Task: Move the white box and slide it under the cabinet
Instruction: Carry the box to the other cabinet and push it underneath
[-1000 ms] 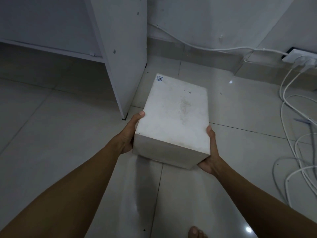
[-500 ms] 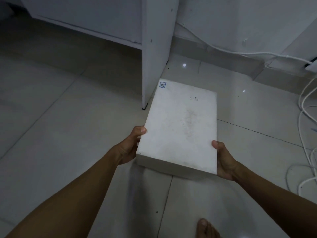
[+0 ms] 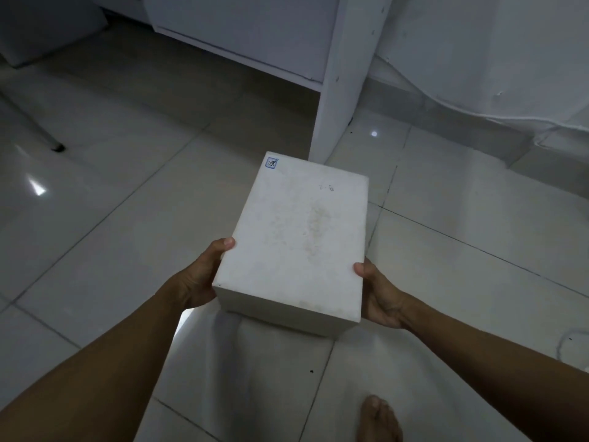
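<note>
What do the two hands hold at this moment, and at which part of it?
Both hold the white box by its near end: left hand on the left side, right hand on the right side, thumbs at the top edges.

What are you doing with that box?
A person is carrying a white box with both hands: the left hand grips its left side and the right hand its right side. The box is held above the tiled floor, not set down yet. Just ahead stands a white cabinet with an open gap under it on the left. The box has not gone under there so far. A bare foot shows at the bottom.
</note>
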